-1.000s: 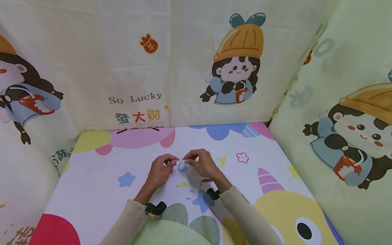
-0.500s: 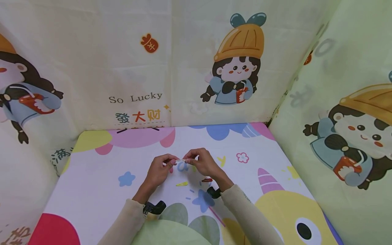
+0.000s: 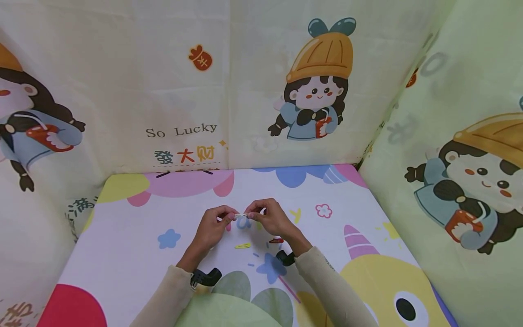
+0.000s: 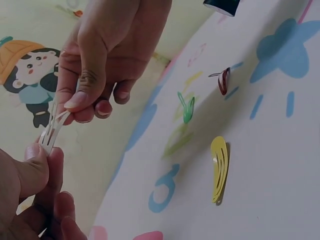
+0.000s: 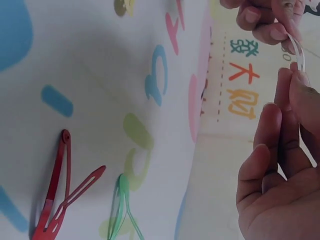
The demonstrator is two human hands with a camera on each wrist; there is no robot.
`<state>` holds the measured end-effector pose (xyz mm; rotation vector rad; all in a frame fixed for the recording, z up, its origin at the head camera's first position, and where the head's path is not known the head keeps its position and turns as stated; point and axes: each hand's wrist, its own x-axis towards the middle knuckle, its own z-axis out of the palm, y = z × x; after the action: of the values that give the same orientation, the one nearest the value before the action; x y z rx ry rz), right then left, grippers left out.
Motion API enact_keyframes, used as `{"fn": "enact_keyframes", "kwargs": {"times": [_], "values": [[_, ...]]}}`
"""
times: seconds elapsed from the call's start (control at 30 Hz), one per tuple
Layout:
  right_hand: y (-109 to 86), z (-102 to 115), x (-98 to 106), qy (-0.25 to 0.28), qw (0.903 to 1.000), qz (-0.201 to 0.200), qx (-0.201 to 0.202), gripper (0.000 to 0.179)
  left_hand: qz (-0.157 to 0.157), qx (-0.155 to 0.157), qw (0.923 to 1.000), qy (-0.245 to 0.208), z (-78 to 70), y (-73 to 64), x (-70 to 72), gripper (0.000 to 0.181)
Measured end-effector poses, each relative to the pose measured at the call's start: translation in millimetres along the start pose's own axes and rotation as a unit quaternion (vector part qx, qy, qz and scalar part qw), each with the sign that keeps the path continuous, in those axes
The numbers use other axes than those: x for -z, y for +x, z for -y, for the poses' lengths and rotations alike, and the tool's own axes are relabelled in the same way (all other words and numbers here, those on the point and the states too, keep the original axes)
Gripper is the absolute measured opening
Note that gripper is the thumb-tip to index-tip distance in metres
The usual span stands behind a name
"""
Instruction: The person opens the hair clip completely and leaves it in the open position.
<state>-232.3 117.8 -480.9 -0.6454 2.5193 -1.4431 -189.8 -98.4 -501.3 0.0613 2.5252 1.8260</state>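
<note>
A white snap hair clip (image 4: 49, 134) is stretched between both hands, held up above the table. My left hand (image 3: 211, 228) pinches one end between thumb and fingers. At the other end, the right hand (image 3: 273, 219) grips it with thumb and forefinger. Near that end the clip's thin strips look spread apart in the left wrist view. Below the hands lies a yellow hair clip (image 4: 219, 167), flat on the table. A red hair clip (image 5: 54, 192) and a green hair clip (image 5: 121, 200), both with their arms sprung apart, lie under the right hand.
The tabletop (image 3: 130, 236) carries a printed cover with cartoon shapes and letters. Printed cloth walls (image 3: 245, 100) stand behind it and on both sides. Black wrist cameras, such as the left one (image 3: 207, 277), are strapped on over beige sleeves (image 3: 167, 299).
Both hands keep hold of the white hair clip at nearly the same spot. The left hand and right forearm have shifted slightly, showing more of the red hair clip.
</note>
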Motion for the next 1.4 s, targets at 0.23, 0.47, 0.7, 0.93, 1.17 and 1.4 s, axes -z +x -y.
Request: {"fn": "enact_keyframes", "kwargs": {"times": [0.23,0.47,0.7,0.93,1.17,1.4], "values": [[-2.7,0,-3,-0.025,0.9985,-0.048,0.012,0.012,-0.022,-0.015,0.9996,0.001,0.3,-0.7,-2.1,0.015],[-4.7,4,-6,-0.062,0.9950,-0.078,-0.010,0.015,-0.035,-0.021,0.9991,-0.007,1.6,0.9,-3.3,0.016],[-4.1,4,-8,-0.079,0.9930,-0.088,-0.003,0.015,-0.039,-0.034,0.9986,0.010,0.6,1.1,-4.1,0.014],[-3.6,0,-8,-0.098,0.9909,-0.092,-0.011,0.012,-0.062,-0.058,0.9908,0.106,-0.8,-0.6,-5.9,0.013],[-4.6,-2,-10,-0.089,0.9929,-0.077,-0.016,0.011,-0.057,-0.070,0.9851,0.146,1.4,-2.6,-8.3,0.020],[-5.4,-3,-9,-0.071,0.9946,-0.074,-0.017,0.010,-0.073,-0.112,0.9728,0.189,5.8,-1.6,-10.4,0.025]]}}
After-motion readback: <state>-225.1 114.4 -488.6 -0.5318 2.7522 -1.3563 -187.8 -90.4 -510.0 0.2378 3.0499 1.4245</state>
